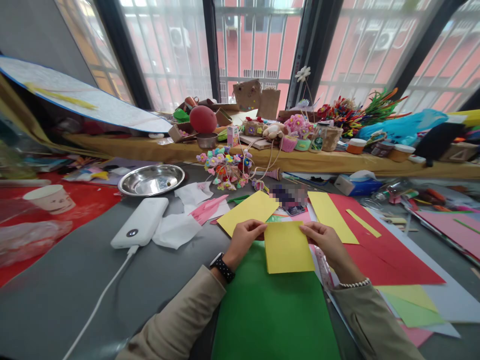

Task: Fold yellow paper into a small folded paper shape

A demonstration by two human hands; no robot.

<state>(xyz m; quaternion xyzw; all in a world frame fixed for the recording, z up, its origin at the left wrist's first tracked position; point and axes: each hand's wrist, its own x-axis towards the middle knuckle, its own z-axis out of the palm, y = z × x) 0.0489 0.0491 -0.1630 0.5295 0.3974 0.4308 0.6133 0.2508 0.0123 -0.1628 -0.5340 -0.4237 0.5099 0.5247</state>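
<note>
A square of yellow paper (pixel 289 248), seemingly folded along its top edge, is held up between both hands. My left hand (pixel 247 240) pinches its upper left corner. At the upper right corner, my right hand (pixel 324 242) grips it between thumb and fingers. Beneath the square lies a large green sheet (pixel 275 315). Another yellow sheet (pixel 243 212) rests just beyond my left hand, and a yellow strip of paper (pixel 333 217) lies beyond my right hand on a red sheet (pixel 390 250).
On the left are a white power bank (pixel 140 222) with a cable, a metal dish (pixel 150 181) and a paper cup (pixel 50 200). White tissues (pixel 176 231) lie beside the power bank. Crafted flowers (pixel 227 167) stand behind, below a crowded ledge (pixel 161 150). Light green paper (pixel 414 307) lies at right.
</note>
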